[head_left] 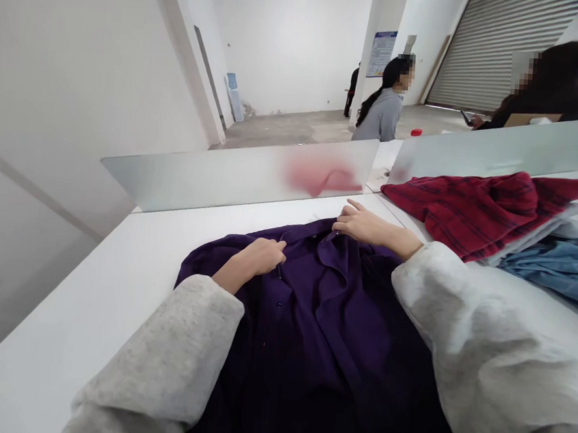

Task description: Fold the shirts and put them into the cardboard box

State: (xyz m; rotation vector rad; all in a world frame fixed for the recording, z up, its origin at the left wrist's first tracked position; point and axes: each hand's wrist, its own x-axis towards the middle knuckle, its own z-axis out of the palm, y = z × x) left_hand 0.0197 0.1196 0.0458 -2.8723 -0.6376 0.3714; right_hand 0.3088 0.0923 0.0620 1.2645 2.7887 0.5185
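Observation:
A dark purple button-up shirt (307, 322) lies spread on the white table, its collar towards the far side and its front parted near the neck. My left hand (263, 255) is closed on the left front edge of the shirt just below the collar. On the other side of the opening, my right hand (360, 222) pinches the collar area, with one finger raised. Small dark buttons show along the left front edge. The lower part of the shirt runs out of view towards me, in deep shadow.
To the right lie a red plaid shirt (470, 208) and a blue garment (560, 264). Frosted dividers (222, 181) stand along the table's (66, 333) far edge. A person in grey (381, 111) and one in dark clothing (546, 95) are beyond them.

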